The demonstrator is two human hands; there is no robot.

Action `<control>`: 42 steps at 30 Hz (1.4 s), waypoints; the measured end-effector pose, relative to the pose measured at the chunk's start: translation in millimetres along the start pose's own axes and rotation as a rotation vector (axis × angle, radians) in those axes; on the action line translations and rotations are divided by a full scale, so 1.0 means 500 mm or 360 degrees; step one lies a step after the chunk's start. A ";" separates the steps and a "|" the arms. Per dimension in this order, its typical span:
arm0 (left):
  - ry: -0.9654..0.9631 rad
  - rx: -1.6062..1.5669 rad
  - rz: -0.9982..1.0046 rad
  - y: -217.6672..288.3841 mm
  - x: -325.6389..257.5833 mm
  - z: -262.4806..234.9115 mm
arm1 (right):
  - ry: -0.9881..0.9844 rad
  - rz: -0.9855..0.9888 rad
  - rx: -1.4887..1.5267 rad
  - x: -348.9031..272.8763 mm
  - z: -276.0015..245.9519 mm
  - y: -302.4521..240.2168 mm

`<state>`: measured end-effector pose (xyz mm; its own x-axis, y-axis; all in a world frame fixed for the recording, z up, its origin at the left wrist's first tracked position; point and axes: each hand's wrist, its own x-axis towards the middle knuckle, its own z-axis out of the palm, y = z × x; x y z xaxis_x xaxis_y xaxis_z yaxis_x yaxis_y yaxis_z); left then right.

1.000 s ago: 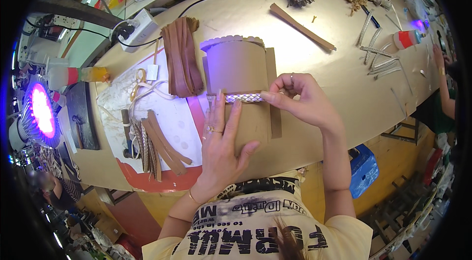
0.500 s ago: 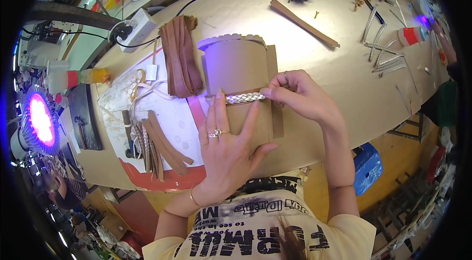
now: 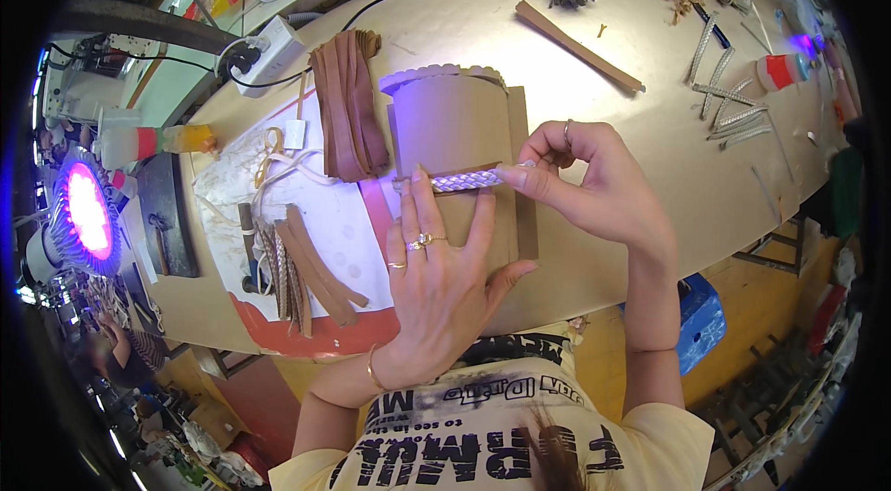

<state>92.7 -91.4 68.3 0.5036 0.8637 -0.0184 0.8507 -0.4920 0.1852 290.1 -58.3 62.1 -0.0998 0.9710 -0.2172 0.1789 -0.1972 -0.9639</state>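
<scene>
A silvery braided strip (image 3: pixel 466 180) lies crosswise over a tan cardboard form (image 3: pixel 455 129) with a scalloped top edge. A thin brown strip shows along the braid's edges. My left hand (image 3: pixel 441 273) rests flat on the form, fingers spread, with fingertips touching the braid's left part and the form below it. At the braid's right end, my right hand (image 3: pixel 580 175) pinches the tip between thumb and forefinger. The other fingers of that hand are curled in.
Brown leather strips (image 3: pixel 348 110) are piled left of the form. Nearer lie braided cords and strips (image 3: pixel 288 273) on a white sheet (image 3: pixel 325 222). A lit lamp (image 3: pixel 88 217) stands at far left. Silvery braids (image 3: pixel 729 101) and a brown strip (image 3: pixel 580 45) lie to the right.
The view has shifted slightly. My right hand has turned a little at the braid's right end, still pinching it. My left hand stays pressed on the form.
</scene>
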 end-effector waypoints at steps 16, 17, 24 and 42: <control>-0.0044 0.0104 0.0033 -0.005 -0.004 -0.002 | 0.0035 0.0242 0.0377 0.007 0.027 0.096; -0.0050 0.0105 0.0032 -0.005 -0.004 -0.003 | 0.0039 0.0251 0.0376 0.008 0.029 0.099; -0.0041 0.0105 0.0026 -0.003 -0.004 -0.001 | 0.0005 0.0264 0.0443 0.008 0.037 0.111; -0.0028 0.0110 0.0019 -0.003 -0.006 0.005 | 0.0115 0.0351 0.0644 0.006 0.066 0.142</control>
<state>90.5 -93.5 65.6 0.5158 0.8560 -0.0340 0.8527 -0.5091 0.1169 270.0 -73.7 -12.0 -0.0311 0.9040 -0.4263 -0.2097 -0.4229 -0.8816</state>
